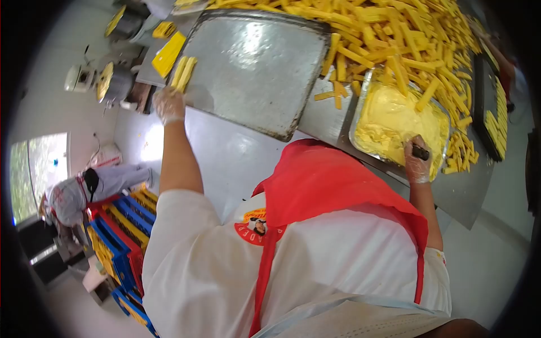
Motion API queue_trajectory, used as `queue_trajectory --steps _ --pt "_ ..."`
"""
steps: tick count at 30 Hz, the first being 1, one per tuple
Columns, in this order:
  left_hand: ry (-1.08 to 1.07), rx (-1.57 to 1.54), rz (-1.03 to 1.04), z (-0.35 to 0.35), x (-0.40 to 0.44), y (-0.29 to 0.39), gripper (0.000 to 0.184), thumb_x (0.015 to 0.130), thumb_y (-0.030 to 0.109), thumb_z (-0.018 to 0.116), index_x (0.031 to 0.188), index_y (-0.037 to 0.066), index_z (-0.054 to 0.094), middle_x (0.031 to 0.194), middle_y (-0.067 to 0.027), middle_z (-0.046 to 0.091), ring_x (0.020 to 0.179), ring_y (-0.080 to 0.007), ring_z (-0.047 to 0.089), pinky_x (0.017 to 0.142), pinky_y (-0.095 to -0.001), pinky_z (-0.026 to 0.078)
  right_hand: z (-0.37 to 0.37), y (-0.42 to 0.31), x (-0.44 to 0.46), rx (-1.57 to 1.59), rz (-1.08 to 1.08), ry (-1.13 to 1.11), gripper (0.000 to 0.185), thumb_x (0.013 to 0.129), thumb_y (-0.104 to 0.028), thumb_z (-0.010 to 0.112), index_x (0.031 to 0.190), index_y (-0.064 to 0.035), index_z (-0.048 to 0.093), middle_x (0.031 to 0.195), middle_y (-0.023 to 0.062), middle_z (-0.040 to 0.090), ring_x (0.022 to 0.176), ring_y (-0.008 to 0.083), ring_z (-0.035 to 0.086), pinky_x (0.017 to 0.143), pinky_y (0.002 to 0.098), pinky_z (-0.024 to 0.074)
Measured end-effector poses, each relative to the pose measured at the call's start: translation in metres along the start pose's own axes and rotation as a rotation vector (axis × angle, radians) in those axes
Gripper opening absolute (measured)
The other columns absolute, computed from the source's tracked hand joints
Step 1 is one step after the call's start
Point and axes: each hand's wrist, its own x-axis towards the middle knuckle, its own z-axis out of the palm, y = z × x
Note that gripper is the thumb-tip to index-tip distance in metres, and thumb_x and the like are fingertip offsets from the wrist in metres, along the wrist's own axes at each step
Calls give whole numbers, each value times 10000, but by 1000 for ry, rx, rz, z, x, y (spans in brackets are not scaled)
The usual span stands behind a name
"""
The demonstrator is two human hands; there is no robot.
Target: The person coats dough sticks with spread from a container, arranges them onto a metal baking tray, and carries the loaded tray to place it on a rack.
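My left hand [169, 105], in a clear plastic glove, is at the left edge of a large metal baking tray [253, 62]. Its fingers are closed at the near end of a pair of yellow cake-like sticks [183, 74] lying side by side on the tray. My right hand [417, 162], also gloved, grips a dark-handled spreading tool [420, 151]; its blade is hidden. This hand is over a rectangular metal pan [354, 128] filled with pale yellow cream [389, 115]. Several loose sticks lie across the pan's far side.
A big heap of yellow sticks [383, 34] covers the table beyond the pan. A dark tray [484, 107] with rows of pieces stands at right. A yellow sheet [169, 53] lies beyond my left hand. At left, a person [70, 200] bends near stacked coloured crates [121, 239].
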Motion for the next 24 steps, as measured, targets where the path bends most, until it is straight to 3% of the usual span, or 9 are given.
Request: queue_trajectory --steps 1,3,7,9,12,14,17,21,24 --pt "78 32 48 0 -2 10 252 815 218 641 1001 63 710 1015 -161 689 994 -357 602 932 -468 468 -3 -3 0 -19 23 25 197 899 -105 628 794 -57 468 658 118 470 598 279 473 597 378 416" --pt "108 -136 -12 -19 3 62 292 797 164 686 1064 45 686 1049 -159 675 984 -357 603 923 -464 468 -8 -15 -4 112 108 -40 184 873 -127 645 791 -64 493 675 163 524 631 380 538 598 434 435" --pt "-61 -760 392 -22 53 212 325 785 192 737 1064 35 678 1050 -151 680 1008 -349 622 916 -453 476 -13 -52 8 -174 -92 -13 157 828 -136 667 783 -91 523 673 168 575 671 399 599 594 478 461" --pt "-35 -636 678 -28 65 297 345 798 220 726 1110 81 681 1083 -143 684 1046 -335 633 932 -449 483 -22 -85 13 -70 -170 -33 152 820 -127 671 778 -94 528 668 164 584 667 392 604 591 480 466" --pt "-60 -586 751 -10 70 386 358 805 265 709 1130 119 675 1150 -134 680 1083 -331 632 955 -438 480 -9 -98 8 43 -224 -57 132 810 -124 684 788 -106 556 658 153 591 660 379 607 583 481 471" --pt "-182 -444 670 15 75 422 353 817 282 680 1135 130 665 1189 -142 669 1098 -335 628 962 -428 480 -3 -75 4 -50 -222 -58 120 812 -130 687 791 -112 570 659 148 594 657 375 607 581 478 473" --pt "-272 -503 690 30 92 432 327 821 281 678 1104 116 670 1176 -155 672 1101 -343 628 949 -424 487 -9 -51 3 -101 -154 34 105 826 -154 679 779 -123 591 666 133 604 651 367 605 589 469 480" --pt "-58 -722 774 -13 83 382 274 858 274 670 1061 90 683 1062 -151 697 1024 -336 649 902 -422 503 -11 -85 5 52 -328 -27 112 823 -155 672 762 -119 585 656 131 598 642 370 600 598 473 474" --pt "42 -727 593 -42 50 341 269 872 283 708 1035 70 683 1007 -131 701 943 -284 670 848 -392 523 2 -53 -8 70 -325 -99 67 819 -139 668 796 -134 605 694 120 616 671 340 619 613 450 496"
